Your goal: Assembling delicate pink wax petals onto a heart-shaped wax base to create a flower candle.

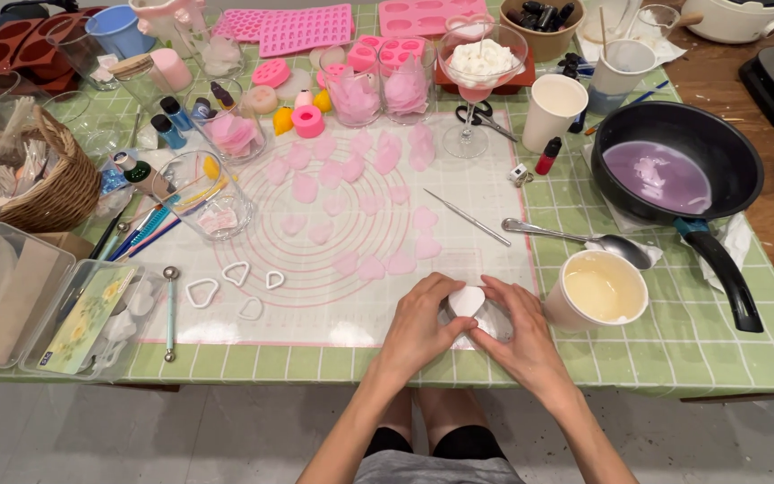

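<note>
— Both hands sit closest to me, at the near edge of the counter point(692, 358). My left hand point(418, 327) and right hand point(517, 336) are drawn in toward each other, fingertips pinching a small white heart point(467, 300) from either side.

— Where exactly is that heart?

— On the lower edge of the baking mat point(485, 193), at about six o'clock on its printed rings. A paper cup point(600, 289) of pale liquid stands just beside my right hand, at three o'clock from it.

— How would it handle?

— Light, I judge, and thin. It looks like a cast wax or soap piece, so probably brittle at the point and lobes, maybe a bit slick. I'd hold it by the flat sides, not the rim.

— Anything else close?

— Pink hearts point(360, 215) scattered over the mat at twelve o'clock from my hands, wire heart cutters point(226, 285) at nine o'clock, a spoon point(575, 240) at one o'clock, and a black pan point(665, 166) beyond it holding purple liquid.
</note>
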